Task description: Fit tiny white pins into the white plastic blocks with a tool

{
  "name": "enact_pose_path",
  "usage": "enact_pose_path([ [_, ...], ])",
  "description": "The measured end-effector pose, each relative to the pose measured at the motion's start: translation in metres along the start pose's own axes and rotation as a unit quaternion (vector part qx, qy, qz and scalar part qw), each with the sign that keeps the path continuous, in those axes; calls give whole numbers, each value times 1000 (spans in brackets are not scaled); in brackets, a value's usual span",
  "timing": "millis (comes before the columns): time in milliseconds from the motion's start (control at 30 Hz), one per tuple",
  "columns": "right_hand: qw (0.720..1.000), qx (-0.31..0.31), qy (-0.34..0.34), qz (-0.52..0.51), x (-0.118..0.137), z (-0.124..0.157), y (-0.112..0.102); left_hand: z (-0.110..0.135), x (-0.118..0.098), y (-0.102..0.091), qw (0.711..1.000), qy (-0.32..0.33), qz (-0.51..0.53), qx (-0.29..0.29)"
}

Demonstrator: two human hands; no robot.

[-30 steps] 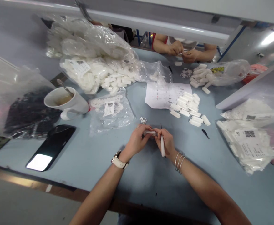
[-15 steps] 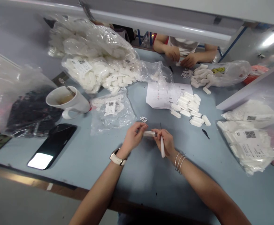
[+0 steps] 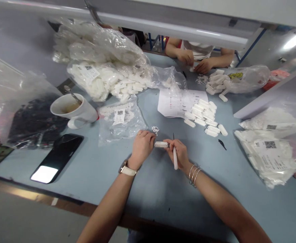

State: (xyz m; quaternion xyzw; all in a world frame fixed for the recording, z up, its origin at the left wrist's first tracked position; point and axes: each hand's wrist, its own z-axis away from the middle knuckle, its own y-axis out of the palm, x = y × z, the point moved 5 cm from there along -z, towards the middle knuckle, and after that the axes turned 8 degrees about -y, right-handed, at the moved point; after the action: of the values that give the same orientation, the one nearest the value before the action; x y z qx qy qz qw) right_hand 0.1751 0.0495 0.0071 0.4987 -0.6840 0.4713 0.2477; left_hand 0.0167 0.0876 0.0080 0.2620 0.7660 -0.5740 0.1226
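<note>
My right hand [image 3: 179,153] grips a small white plastic housing [image 3: 161,144] by its right end, its open side facing up. Tucked in the same hand is a pen-like tool with a white handle [image 3: 175,158] and a thin dark tip pointing away from me. My left hand [image 3: 143,145] is closed just left of the housing, apart from it, fingertips curled together. What it pinches, if anything, is hidden. Beyond its fingertips lies a little pile of tiny white parts [image 3: 155,129]. Past my right hand, more white housings [image 3: 201,113] lie heaped partly on a printed sheet [image 3: 169,103].
At left are a black phone [image 3: 59,155], a white mug with a spoon [image 3: 74,109] and a clear bag [image 3: 120,125]. Large bags of white parts [image 3: 97,79] stand behind. Labelled bags [image 3: 269,155] lie right. Across the table a co-worker's hands [image 3: 195,60] handle parts.
My left hand has drawn back slightly from the housing and turned, its back now facing up more. My right hand, the housing and the tool have stayed nearly still.
</note>
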Motion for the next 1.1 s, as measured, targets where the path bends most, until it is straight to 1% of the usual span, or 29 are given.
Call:
enact_pose_path([
  [100,1000,1,6,-2,-1,0,1,0,3,-6,995,-60,74,16],
  [167,1000,4,6,-2,-2,0,1,1,2,-10,984,-97,142,40],
  [233,1000,2,5,-4,-3,1,1,4,-4,-15,974,-106,191,59],
  [333,1000,-2,19,-13,-5,1,0,7,-21,-22,972,-60,216,71],
  [467,1000,-2,27,-9,-5,0,0,9,-37,-26,976,-4,204,70],
  [600,1000,-5,23,0,-4,0,-1,11,-42,-24,983,23,173,65],
  [733,1000,-5,19,5,-4,0,0,13,-45,-23,988,62,135,45],
  [933,1000,-1,5,21,-3,1,1,17,-51,-20,987,124,96,31],
  [1100,999,18,-3,38,-3,2,1,19,-57,-23,983,170,57,39],
])
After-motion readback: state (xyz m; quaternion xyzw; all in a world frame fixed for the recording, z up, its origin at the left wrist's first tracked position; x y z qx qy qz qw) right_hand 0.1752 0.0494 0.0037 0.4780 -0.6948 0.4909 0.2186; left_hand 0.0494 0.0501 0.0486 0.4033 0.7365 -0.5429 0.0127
